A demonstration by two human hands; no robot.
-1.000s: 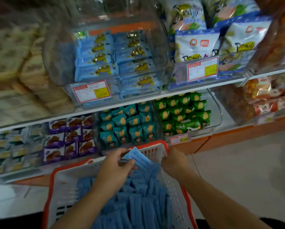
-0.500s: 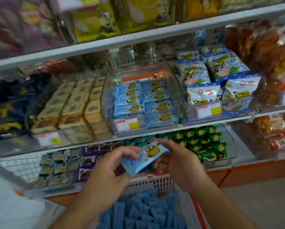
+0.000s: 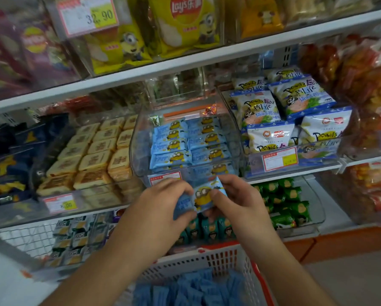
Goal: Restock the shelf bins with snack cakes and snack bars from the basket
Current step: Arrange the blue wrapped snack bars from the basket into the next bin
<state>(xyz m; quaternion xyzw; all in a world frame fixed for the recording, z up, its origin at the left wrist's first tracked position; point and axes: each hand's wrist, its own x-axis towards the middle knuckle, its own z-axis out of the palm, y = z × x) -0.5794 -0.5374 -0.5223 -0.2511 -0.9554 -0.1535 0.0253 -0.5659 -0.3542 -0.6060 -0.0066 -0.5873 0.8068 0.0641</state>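
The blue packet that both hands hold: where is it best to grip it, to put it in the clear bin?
Probably by its near end. The blue packet is flat and lies slanted in front of the clear bin, so the right hand can slide it in from the front.

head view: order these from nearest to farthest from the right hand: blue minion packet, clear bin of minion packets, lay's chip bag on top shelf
1. blue minion packet, in the right hand's grip
2. clear bin, just above
3. lay's chip bag, top shelf

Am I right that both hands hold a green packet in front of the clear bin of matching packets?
Not quite: the head view shows the packet is light blue, not green. The left hand and right hand do hold it together in front of the clear bin of matching packets.
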